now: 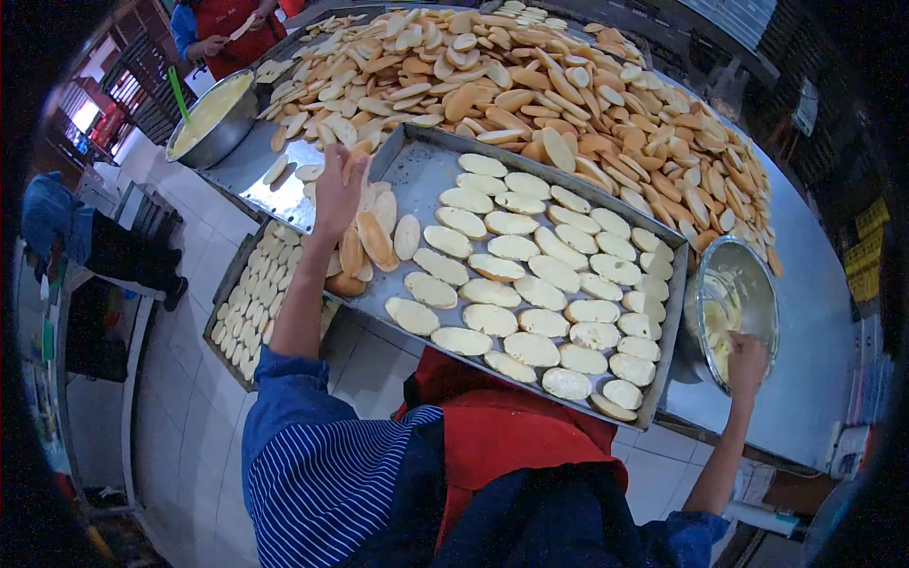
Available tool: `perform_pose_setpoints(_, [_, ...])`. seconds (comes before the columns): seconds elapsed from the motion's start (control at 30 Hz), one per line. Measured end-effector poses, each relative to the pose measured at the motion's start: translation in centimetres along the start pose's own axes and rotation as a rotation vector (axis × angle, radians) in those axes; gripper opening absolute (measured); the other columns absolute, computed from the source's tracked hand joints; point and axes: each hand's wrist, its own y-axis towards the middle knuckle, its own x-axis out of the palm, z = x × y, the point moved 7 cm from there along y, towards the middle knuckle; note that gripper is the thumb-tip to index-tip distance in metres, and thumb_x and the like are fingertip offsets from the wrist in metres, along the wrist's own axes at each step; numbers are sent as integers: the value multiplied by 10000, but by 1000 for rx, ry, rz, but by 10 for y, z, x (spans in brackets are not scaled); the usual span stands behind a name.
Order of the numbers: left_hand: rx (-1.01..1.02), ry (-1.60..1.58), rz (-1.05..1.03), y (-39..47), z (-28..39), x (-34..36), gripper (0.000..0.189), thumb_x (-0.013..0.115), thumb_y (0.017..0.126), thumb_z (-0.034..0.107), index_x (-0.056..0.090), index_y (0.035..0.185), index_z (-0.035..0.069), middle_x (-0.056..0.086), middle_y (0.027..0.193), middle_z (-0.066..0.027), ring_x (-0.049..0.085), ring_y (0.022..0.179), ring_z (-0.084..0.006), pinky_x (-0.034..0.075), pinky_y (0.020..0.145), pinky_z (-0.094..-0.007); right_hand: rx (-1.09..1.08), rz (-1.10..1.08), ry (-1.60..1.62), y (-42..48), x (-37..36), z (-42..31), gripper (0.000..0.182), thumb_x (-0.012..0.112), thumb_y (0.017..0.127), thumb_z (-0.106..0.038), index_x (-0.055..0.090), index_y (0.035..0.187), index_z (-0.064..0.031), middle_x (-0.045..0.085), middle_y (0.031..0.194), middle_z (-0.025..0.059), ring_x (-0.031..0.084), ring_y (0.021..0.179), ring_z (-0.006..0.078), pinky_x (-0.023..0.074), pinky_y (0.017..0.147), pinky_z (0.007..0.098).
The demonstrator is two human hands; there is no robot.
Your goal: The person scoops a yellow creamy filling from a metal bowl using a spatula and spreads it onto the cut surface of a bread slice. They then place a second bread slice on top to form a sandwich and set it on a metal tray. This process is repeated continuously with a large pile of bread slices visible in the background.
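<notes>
My left hand (339, 192) is over the left end of a metal baking tray (412, 160), its fingers around what looks like a slice of bread. Below it lies a loose group of bread slices (375, 238), some crust up. Rows of oval bread slices coated with pale cream (511, 247) cover most of the tray. My right hand (749, 362) is closed at the near rim of a steel bowl (770, 305), which is tilted and smeared inside with pale cream (721, 326). Whether a tool is in that hand is hidden.
Behind the tray rises a large heap of bread slices (497, 78) on the metal table (802, 284). Far left stands a bowl of cream (213, 117) with a green handle (177, 92). A lower tray of slices (256, 298) sits at left. Two people are nearby.
</notes>
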Motion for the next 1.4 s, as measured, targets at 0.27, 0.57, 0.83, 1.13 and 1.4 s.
perform_pose_setpoints(0.27, [-761, -1226, -205, -63, -36, 23, 362, 378, 926, 340, 483, 1075, 27, 568, 961, -108, 586, 811, -206, 511, 667, -366, 54, -386, 518, -2, 14, -22, 197, 589, 796, -59, 703, 955, -35, 617, 611, 41, 515, 501, 100, 368, 426, 273])
perform_pose_setpoints(0.57, [-1030, -1892, -378, -106, 61, 81, 292, 425, 936, 237, 495, 1122, 22, 556, 1060, -120, 541, 966, -236, 464, 836, -370, 421, -400, 837, -26, 3, 31, 279, 535, 876, -141, 633, 1110, -25, 528, 651, -45, 380, 471, 31, 289, 409, 213])
perform_pose_setpoints(0.83, [-998, -1839, -460, -135, 109, 107, 350, 395, 970, 199, 414, 1248, -12, 478, 1230, -156, 468, 1155, -255, 412, 986, -368, -80, -352, 166, -27, -16, 16, 191, 653, 729, -175, 715, 883, -80, 670, 801, 135, 642, 726, 274, 482, 656, 369])
perform_pose_setpoints(1.13, [-955, -1844, -485, -148, 159, 116, 469, 363, 982, 240, 274, 1352, -34, 377, 1343, -187, 370, 1269, -288, 331, 1092, -351, 221, -465, 817, -10, -11, 16, 230, 566, 828, -39, 660, 1027, 26, 545, 592, -12, 457, 506, 55, 409, 468, 233])
perform_pose_setpoints(1.4, [-963, -1870, -509, -160, 169, 112, 500, 439, 959, 256, 298, 1345, -29, 376, 1353, -169, 387, 1258, -297, 392, 1052, -351, 280, -424, 965, -3, -11, 38, 221, 558, 844, -52, 661, 1028, 17, 584, 657, 5, 468, 522, 67, 402, 498, 232])
